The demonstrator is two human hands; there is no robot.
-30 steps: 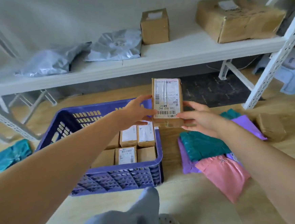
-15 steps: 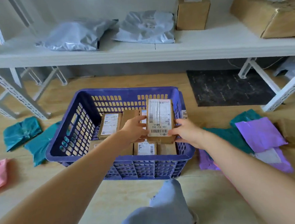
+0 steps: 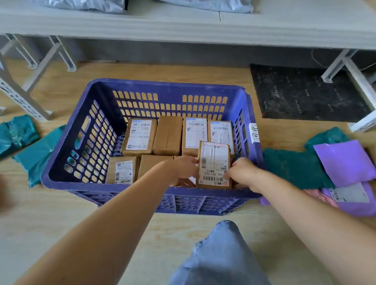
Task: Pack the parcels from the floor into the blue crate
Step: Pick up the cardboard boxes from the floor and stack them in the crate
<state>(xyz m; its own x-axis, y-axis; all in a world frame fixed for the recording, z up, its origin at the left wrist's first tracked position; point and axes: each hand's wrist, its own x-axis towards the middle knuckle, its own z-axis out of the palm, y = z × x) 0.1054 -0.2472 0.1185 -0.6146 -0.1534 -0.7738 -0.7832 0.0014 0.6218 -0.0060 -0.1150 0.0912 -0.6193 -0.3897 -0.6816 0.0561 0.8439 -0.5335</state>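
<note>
The left hand (image 3: 184,167) and the right hand (image 3: 241,172) pinch a small brown cardboard parcel with white label (image 3: 213,160) by its sides, low inside the blue plastic crate (image 3: 166,83), at the near right corner. I would lower it flat among the other brown boxes (image 3: 167,135) before letting go.

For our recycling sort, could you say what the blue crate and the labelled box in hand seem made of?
The blue slotted crate seems moulded plastic, matte, with uniform slots. The small brown labelled box looks cardboard, dull, its white paper label under wrinkled glossy tape.
</note>
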